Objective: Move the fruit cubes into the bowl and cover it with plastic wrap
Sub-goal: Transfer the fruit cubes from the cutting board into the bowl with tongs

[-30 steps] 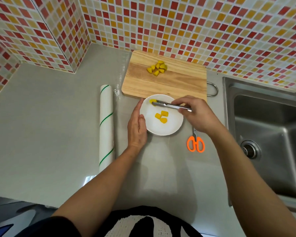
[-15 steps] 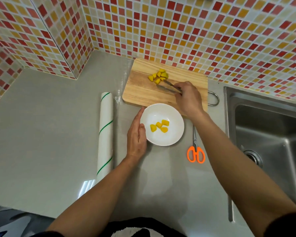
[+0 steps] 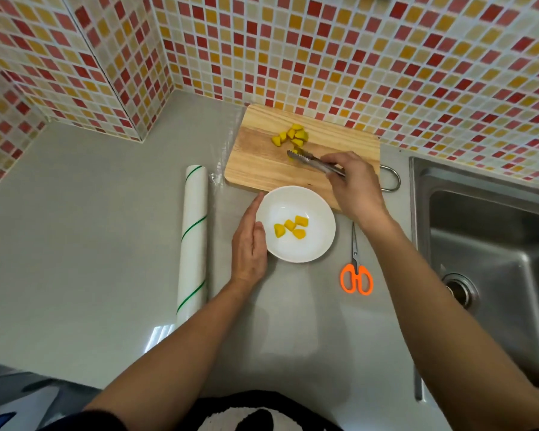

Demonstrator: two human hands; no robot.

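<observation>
A white bowl (image 3: pixel 315 248) sits on the grey counter in front of a wooden cutting board (image 3: pixel 255 163) and holds several yellow fruit cubes (image 3: pixel 290 227). More yellow cubes (image 3: pixel 291 136) lie in a small pile on the far part of the board. My right hand (image 3: pixel 355 185) grips metal tongs (image 3: pixel 311 158), whose tips pinch one cube just below the pile. My left hand (image 3: pixel 248 244) rests flat against the bowl's left rim. A roll of plastic wrap (image 3: pixel 193 237) lies lengthwise to the left.
Orange-handled scissors (image 3: pixel 355 272) lie on the counter right of the bowl. A steel sink (image 3: pixel 492 250) fills the right side. Mosaic tile walls stand behind the board and at the left corner. A loose sheet of wrap (image 3: pixel 223 157) lies between roll and board.
My right hand carried the tongs from over the bowl back to the board, leaving another cube in the bowl. The tongs now pinch a cube drawn slightly off the pile. My left hand stayed.
</observation>
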